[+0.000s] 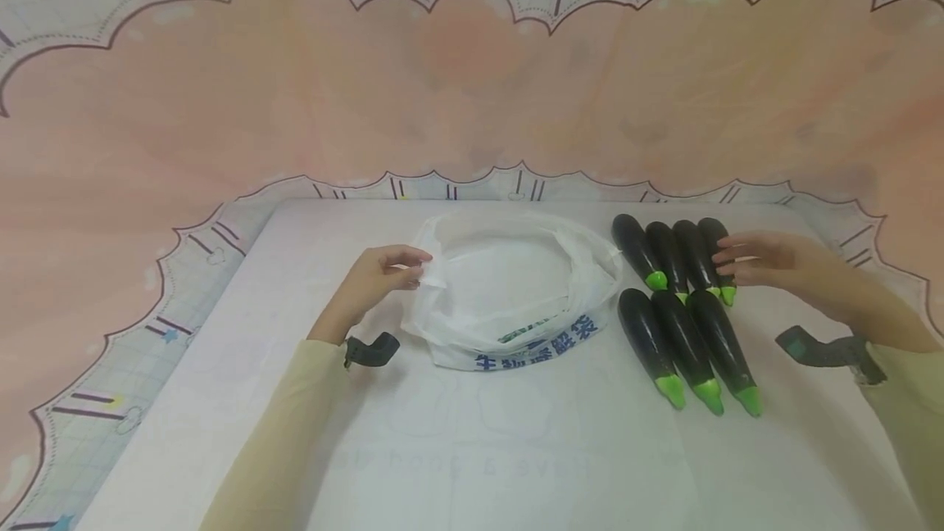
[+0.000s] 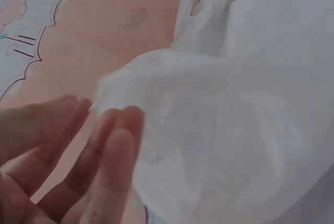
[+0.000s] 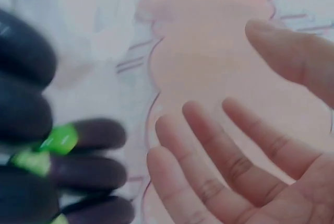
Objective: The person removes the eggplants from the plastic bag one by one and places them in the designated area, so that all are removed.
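A white plastic bag [image 1: 590,285] with blue and green printing lies on the table, its mouth spread wide in a ring. At its left edge is my left hand [image 1: 387,273], with loosely bent fingers. In the left wrist view, the fingertips [image 2: 120,151] overlap the bag [image 2: 235,130], and no plastic shows gripped between them. Glossy dark eggplants [image 1: 682,342] with green stem ends lie in two rows right of the bag. Beside the back row's rightmost eggplant [image 1: 714,234] is my right hand [image 1: 774,259]; its fingers look spread and hold nothing in the right wrist view.
The white table [image 1: 442,449] has its back edge just behind the bag and the eggplants. Patterned cloth in peach and pale blue [image 1: 442,97] surrounds it. Dark straps [image 1: 372,349] sit at both wrists.
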`<state>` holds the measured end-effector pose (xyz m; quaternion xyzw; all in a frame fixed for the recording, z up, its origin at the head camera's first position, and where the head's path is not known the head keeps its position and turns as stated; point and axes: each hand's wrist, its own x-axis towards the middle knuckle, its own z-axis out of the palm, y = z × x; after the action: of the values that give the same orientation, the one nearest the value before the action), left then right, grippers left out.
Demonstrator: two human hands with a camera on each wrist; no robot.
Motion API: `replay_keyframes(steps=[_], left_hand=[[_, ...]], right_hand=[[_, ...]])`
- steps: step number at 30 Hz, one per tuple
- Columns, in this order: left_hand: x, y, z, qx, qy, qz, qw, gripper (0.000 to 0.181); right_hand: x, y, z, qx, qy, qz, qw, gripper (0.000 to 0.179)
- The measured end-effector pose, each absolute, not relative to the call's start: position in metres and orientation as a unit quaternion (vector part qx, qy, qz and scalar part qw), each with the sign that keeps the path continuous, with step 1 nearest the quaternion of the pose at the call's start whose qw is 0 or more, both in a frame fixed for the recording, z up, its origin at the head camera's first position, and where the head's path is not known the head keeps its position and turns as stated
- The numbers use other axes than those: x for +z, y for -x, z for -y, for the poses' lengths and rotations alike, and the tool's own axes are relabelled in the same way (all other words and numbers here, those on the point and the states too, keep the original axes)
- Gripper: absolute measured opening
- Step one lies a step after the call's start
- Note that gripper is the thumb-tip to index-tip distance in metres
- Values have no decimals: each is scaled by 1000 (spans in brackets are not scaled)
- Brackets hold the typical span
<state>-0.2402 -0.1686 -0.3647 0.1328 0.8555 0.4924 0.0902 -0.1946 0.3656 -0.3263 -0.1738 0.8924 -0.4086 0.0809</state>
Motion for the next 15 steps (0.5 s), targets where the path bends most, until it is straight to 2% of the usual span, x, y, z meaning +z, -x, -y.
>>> replay_keyframes(steps=[6, 11, 13, 15], left_hand=[[-347, 245, 174, 485, -170, -851, 107, 36], [-328, 249, 178, 470, -166, -859, 119, 42], [-321, 251, 178, 471, -165, -860, 107, 46], [-313, 252, 175, 473, -162, -863, 73, 48]], right_hand=[[-302, 211, -335, -436, 240, -866, 56, 45], [-288, 226, -310, -483, 288, -823, 75, 48], [-283, 232, -299, -493, 293, -816, 72, 47], [-278, 237, -285, -490, 290, -820, 57, 46]])
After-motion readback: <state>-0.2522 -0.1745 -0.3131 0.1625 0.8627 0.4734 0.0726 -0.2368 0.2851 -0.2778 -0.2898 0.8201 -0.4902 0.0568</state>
